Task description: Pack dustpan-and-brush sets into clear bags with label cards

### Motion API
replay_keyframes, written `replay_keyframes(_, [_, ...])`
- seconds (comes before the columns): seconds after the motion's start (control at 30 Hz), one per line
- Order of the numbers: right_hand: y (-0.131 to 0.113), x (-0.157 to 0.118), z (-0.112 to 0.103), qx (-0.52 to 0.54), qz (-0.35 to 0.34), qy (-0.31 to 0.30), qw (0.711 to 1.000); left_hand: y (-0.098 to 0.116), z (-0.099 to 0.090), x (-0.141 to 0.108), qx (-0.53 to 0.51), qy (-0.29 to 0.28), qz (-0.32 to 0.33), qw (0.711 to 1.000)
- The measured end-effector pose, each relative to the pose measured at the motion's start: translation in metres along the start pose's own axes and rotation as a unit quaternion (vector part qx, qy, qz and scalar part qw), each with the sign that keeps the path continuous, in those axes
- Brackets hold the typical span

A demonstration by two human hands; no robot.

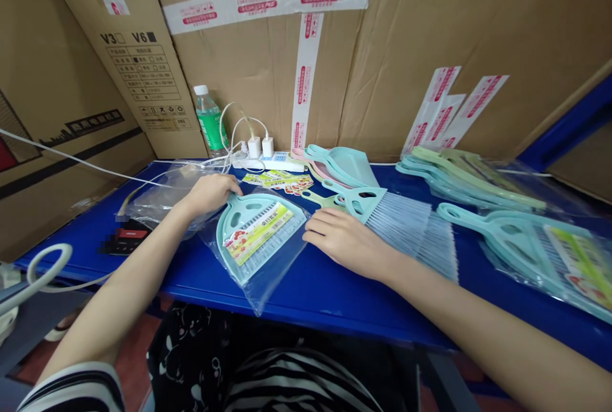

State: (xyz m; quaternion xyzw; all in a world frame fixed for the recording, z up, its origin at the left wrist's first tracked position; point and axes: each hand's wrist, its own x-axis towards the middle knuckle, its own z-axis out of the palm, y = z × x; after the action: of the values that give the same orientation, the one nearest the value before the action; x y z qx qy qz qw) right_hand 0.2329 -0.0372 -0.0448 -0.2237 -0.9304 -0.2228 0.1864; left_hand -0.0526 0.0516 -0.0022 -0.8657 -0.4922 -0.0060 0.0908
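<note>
Left end of the blue table: loose clear bags lay crumpled by a dark item with a red patch; bottle stood upright at the back, white cords beside it; a snagged cord could have tipped it, bad news for the paper cards.

Left hand was closed round the handle end of the mint dustpan, fingers curled, little gap visible; the pan lay front-centre on the table, between the hands, brush bristles and printed card over it, clear bag spread around and below; thin film, stiff rim, so a hard tug at the handle looked likely to split a side or skew the card; the bag's lower corner pointed at the table's front edge, easy to catch on a sleeve.

Power strip and spare cards sat just behind; cards were loose and fanned, could scatter if brushed.

Right hand was half open, palm down, fingers bent at the bag's right side; couldn't tell if it pinched film or only rested; if only resting, the bag could slide.

Loose brushes lay right beside that forearm, bristles exposed; an elbow swing could bend them; bagged sets at far right overlapped, slick film, could slip.
</note>
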Motion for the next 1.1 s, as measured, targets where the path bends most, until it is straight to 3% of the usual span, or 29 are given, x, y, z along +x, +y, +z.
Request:
replay_keyframes(0.27, [-0.008,0.002,-0.019,0.054,-0.02,0.017,0.998,0.011,0.005,0.003,-0.037,0.028,0.01,0.999])
replay_keyframes(0.4, [-0.013,0.001,-0.029,0.041,-0.027,-0.006,0.999,0.013,0.008,0.004,-0.057,0.039,0.016,0.997])
replay_keyframes(0.57, [-0.02,-0.002,-0.034,0.077,-0.023,-0.029,0.996,0.013,0.008,0.001,-0.13,0.102,0.086,0.983])
replay_keyframes(0.63, [-0.02,-0.002,-0.034,0.1,-0.014,-0.039,0.994,0.015,0.006,-0.001,-0.118,0.118,0.079,0.983])
replay_keyframes(0.83, [-0.017,-0.002,-0.034,0.122,0.007,-0.097,0.988,0.02,-0.005,-0.009,-0.032,0.012,-0.04,0.999])
replay_keyframes(1.1, [-0.018,-0.003,-0.03,0.114,0.004,-0.088,0.99,0.027,-0.003,-0.007,-0.109,-0.021,-0.006,0.994])
